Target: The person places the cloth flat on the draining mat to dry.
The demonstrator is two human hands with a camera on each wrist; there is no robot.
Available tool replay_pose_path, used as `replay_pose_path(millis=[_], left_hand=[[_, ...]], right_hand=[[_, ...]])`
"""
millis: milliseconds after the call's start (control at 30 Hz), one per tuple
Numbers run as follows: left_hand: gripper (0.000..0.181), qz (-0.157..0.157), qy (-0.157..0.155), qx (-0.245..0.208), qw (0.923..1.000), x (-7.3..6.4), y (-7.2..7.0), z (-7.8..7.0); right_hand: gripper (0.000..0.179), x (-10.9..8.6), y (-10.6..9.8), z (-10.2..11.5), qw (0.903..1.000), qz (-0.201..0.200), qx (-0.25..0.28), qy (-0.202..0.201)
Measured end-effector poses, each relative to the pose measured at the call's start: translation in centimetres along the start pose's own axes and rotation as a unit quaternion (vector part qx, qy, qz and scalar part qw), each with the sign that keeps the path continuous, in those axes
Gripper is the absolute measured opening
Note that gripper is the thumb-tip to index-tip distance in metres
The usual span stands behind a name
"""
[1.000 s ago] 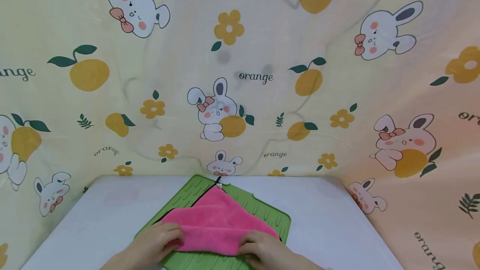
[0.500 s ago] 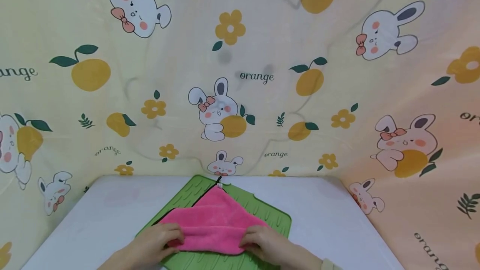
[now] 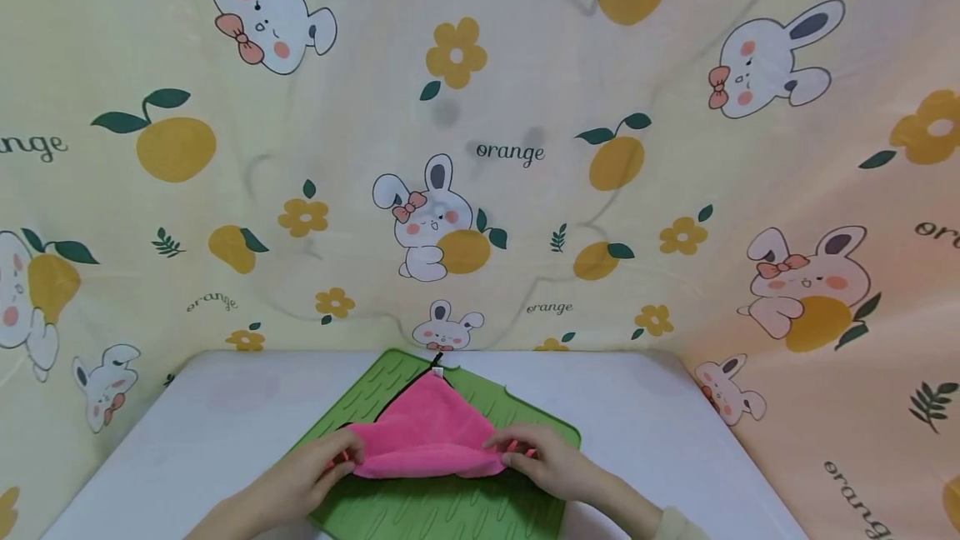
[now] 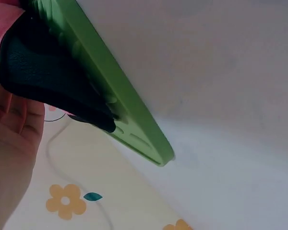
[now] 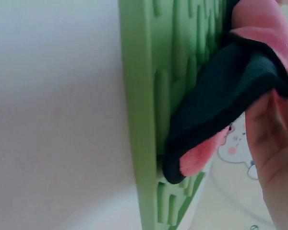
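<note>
Occupying the green ribbed mat (image 3: 450,515): one pink plush cloth (image 3: 427,432), dark-backed, edged in black binding, its far corner pointing toward the mat's far edge. At that corner, over the mat: one black hanging loop (image 3: 436,360), one small white label (image 3: 437,372). Near edge of the cloth, across the mat's middle: bunched into a soft roll and raised off the mat; dark backing visible in both wrist views. Left hand (image 3: 311,469), over the mat's left side: thumb and fingers pinching the cloth's left end. Right hand (image 3: 551,465), over the mat's right side: thumb and fingers pinching the cloth's right end; pale sleeve (image 3: 677,526) at the forearm, right of the mat. The mat itself: rimmed, raised oblong ribs, set at an angle. Beneath the mat: white tabletop (image 3: 660,415). Behind the mat: cream backdrop (image 3: 345,148), printed with white rabbits, oranges, yellow flowers, green leaves and the word "orange".
</note>
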State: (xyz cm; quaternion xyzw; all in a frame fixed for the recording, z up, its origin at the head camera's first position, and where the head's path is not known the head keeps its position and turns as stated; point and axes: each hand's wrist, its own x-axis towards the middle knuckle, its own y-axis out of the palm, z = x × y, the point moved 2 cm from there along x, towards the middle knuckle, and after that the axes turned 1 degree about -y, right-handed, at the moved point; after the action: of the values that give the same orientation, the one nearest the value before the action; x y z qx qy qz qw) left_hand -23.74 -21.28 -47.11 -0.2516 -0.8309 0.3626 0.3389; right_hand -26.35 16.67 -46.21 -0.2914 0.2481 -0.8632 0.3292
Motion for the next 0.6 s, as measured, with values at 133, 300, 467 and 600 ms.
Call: replay_pose_path(millis=[133,300,467,600], left_hand=[[0.028,-0.017,0.01,0.047,0.9987,0.3,0.2,-0.1],[0.021,-0.018,-0.025,0.108,0.9937,0.8,0.6,0.5],[0.021,0.005,-0.039,0.147,0.9884,1.0,1.0,1.6],[0.022,0.012,-0.047,0.164,0.9853,1.0,1.3,2.1]], right_hand=[[0.02,0.5,0.0,-1.0,0.9978,-0.012,-0.064,-0.01],[0.022,0.9,0.5,-2.5,0.9881,-0.013,-0.153,0.008],[0.022,1.1,1.2,-3.7,0.9765,0.0,-0.212,0.037],[0.02,1.4,1.5,-3.7,0.975,-0.009,-0.221,0.024]])
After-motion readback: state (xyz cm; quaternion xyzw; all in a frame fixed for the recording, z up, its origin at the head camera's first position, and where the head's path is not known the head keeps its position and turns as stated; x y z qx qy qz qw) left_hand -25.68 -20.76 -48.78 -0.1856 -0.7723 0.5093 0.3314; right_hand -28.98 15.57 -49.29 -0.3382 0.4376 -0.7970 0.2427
